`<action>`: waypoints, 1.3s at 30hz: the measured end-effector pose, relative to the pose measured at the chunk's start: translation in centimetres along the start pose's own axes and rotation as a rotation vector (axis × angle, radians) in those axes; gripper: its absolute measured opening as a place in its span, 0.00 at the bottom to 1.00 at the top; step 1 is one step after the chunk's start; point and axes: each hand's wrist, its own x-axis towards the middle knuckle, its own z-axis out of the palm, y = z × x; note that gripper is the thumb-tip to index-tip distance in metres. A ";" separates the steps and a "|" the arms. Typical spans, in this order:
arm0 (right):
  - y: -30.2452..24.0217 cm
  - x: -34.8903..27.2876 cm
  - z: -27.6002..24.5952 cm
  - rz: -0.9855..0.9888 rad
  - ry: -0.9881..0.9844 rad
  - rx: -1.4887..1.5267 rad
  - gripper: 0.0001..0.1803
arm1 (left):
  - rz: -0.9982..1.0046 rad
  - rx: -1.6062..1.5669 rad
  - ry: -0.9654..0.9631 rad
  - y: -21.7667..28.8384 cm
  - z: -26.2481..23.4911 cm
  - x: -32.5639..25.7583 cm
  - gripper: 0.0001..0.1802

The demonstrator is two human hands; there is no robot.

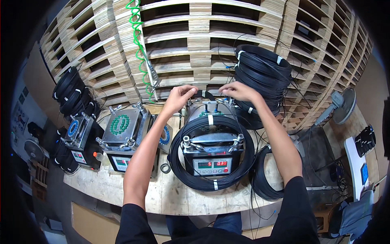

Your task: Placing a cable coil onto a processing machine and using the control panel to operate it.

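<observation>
My left hand (179,99) is over the back left of the middle bench machine (213,160), thumb and fingertips pinched together. Opposite it, my right hand (240,92) hovers over the back right, its fingers closed and pointing left. Anything pinched in either hand is too small to make out. Between the hands shows a short black curved piece with a white band (204,94). A large coil of black cable (216,186), tied with white tape, hangs around the front of the machine. Two blue-tipped connectors stand upright on the machine's metal top plate (207,109).
Two similar machines (122,126) (79,132) stand left on the wooden table (187,203). A tall stack of black cable coils (262,77) rises at the back right; another coil (260,173) lies nearer. A green spiral air hose (136,32) hangs before stacked pallets (199,24). A fan (343,107) stands right.
</observation>
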 end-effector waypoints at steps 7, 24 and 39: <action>-0.2 3.3 2.9 0.272 -0.067 -0.172 0.34 | -0.175 -0.182 -0.058 -3.1 1.6 -0.7 0.38; 7.2 -3.5 6.6 0.363 0.294 1.235 0.13 | -0.201 -0.422 0.054 -4.2 3.0 -1.6 0.39; 6.4 -4.1 8.6 0.260 0.413 1.268 0.18 | -0.103 -0.324 0.096 -5.4 2.8 -1.9 0.30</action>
